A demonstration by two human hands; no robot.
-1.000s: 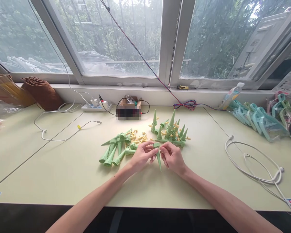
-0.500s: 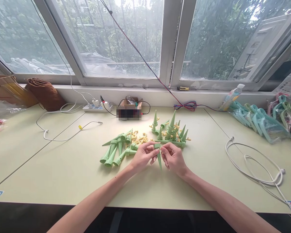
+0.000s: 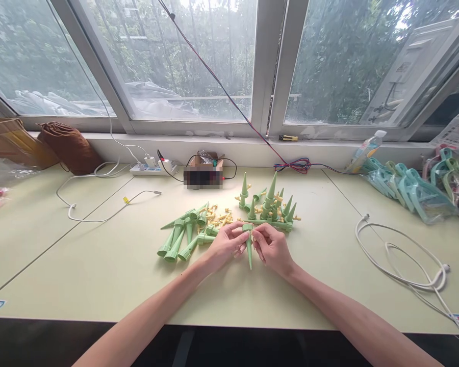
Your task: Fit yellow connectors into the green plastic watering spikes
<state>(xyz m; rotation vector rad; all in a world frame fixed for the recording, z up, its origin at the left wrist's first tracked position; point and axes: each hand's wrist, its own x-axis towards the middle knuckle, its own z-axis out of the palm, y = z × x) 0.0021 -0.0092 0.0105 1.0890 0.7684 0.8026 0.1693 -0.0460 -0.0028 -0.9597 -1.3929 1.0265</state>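
A green plastic watering spike (image 3: 249,250) hangs point down between my hands, its wide cap end (image 3: 247,228) at the top. My left hand (image 3: 227,240) is closed around the cap end from the left. My right hand (image 3: 271,244) pinches at the spike's side just below the cap; whatever sits between those fingertips is too small and covered to make out. Left of my hands lie several loose green spikes (image 3: 175,246) and a heap of small yellow valve pieces (image 3: 220,218). Beyond my right hand, spikes fitted with yellow valves (image 3: 270,196) stand or lie in a group.
Along the back are a power strip (image 3: 153,169), a small box (image 3: 204,162) with a blurred device before it, and bundled red-blue wires (image 3: 296,164). White cables (image 3: 401,279) coil at right, near bagged teal clips (image 3: 421,193) and a bottle (image 3: 367,150).
The spike in my hands has turned slightly, its tip swinging a little left. My right fingers have shifted slightly left with it. The piles look the same.
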